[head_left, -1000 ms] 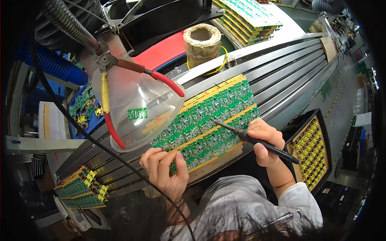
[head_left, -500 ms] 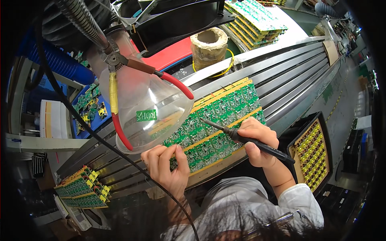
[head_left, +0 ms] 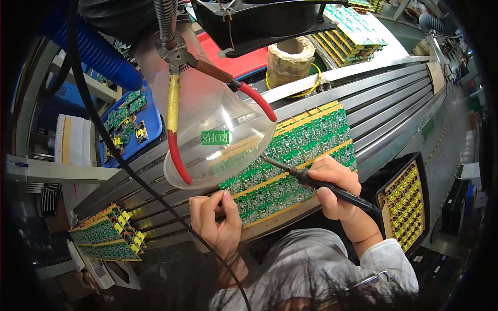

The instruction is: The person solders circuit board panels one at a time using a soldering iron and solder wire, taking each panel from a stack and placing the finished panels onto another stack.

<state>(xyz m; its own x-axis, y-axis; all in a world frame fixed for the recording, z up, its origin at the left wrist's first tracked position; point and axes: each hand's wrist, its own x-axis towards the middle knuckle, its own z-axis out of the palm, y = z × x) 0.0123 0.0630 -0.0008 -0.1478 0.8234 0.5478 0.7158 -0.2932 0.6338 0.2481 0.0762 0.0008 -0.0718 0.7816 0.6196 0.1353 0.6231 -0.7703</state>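
My right hand (head_left: 334,181) is wrapped round the black handle of a soldering iron (head_left: 353,199). Its metal tip points left over a panel of green circuit boards (head_left: 270,196), beside the rim of a clear plastic funnel (head_left: 207,155). Whether the tip touches the boards I cannot tell. My left hand (head_left: 217,220) is pinched closed at the panel's near left corner; anything between its fingertips is too small to make out. The funnel hides the panel's far left part. Yellow-orange strips edge and divide the panel, which lies across metal rails (head_left: 363,122).
Pliers (head_left: 179,57) with red grips straddle the funnel. A black cable (head_left: 150,192) crosses in front. Another board panel (head_left: 106,236) lies left on the rails. Further off are a blue tray (head_left: 148,124) of boards, a tape-like roll (head_left: 290,62) and stacked panels (head_left: 353,33). A black bin (head_left: 407,202) stands right.
The view has shifted, so panel and funnel sit farther right in the picture. Against the panel, both hands and the iron's tip are now farther left. Both grips look the same.
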